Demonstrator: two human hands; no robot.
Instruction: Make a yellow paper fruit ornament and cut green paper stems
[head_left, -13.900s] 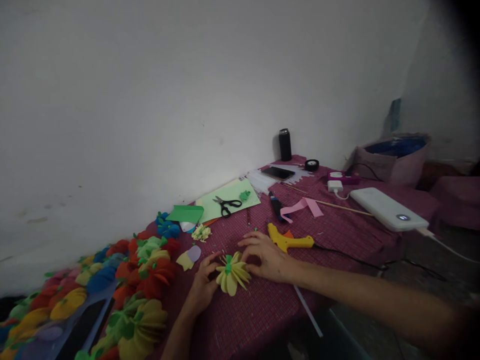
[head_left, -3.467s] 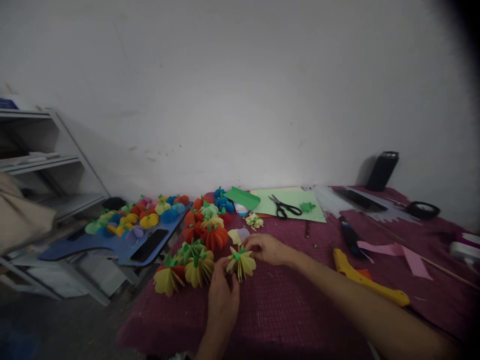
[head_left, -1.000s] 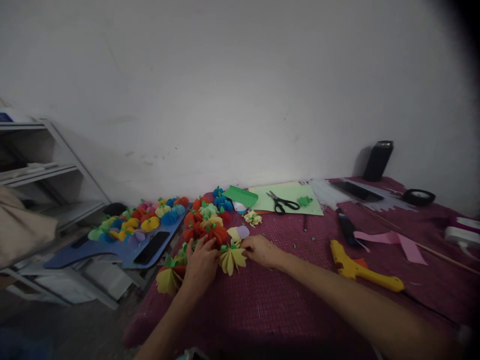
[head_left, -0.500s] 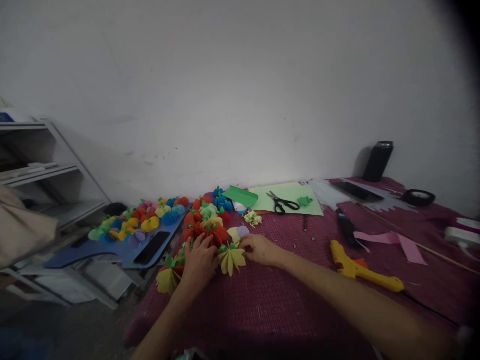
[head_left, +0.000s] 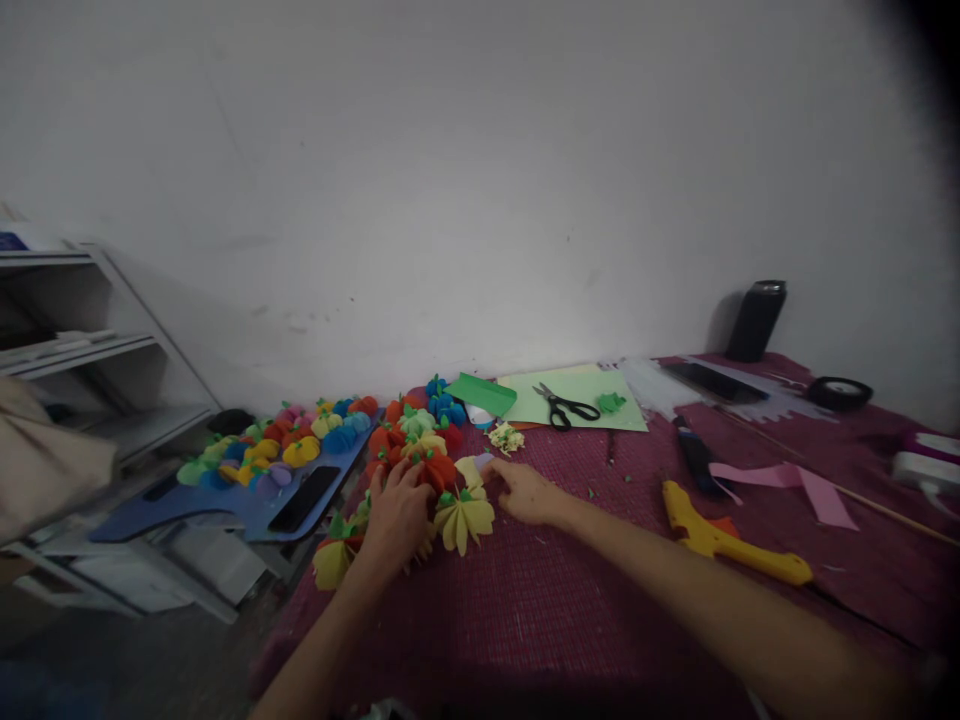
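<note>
My left hand (head_left: pixel 397 510) lies on a cluster of folded paper pumpkins, its fingers apart over a red paper pumpkin (head_left: pixel 437 470). Part of the cluster is hidden under it. My right hand (head_left: pixel 525 492) is beside a cream and lilac paper pumpkin (head_left: pixel 471 470), its index finger stretched to the lilac edge and the other fingers bent. I see nothing held in it. Between the hands a pale yellow paper pumpkin (head_left: pixel 463 522) with a green top lies fanned out on the cloth. Another yellow and red one (head_left: pixel 334 562) sits left of my left wrist.
Black scissors (head_left: pixel 562 405) rest on pale green sheets (head_left: pixel 622 385) near the wall. A yellow glue gun (head_left: pixel 731 545), pink ribbon (head_left: pixel 821 495) and dark bottle (head_left: pixel 757 322) are at right. At left, a blue board (head_left: pixel 195 510) bears more paper pumpkins and a phone (head_left: pixel 304 498).
My right hand has shifted slightly up and away from the pale yellow paper pumpkin toward the lilac one. My left hand stays on the cluster, with its fingers slightly moved.
</note>
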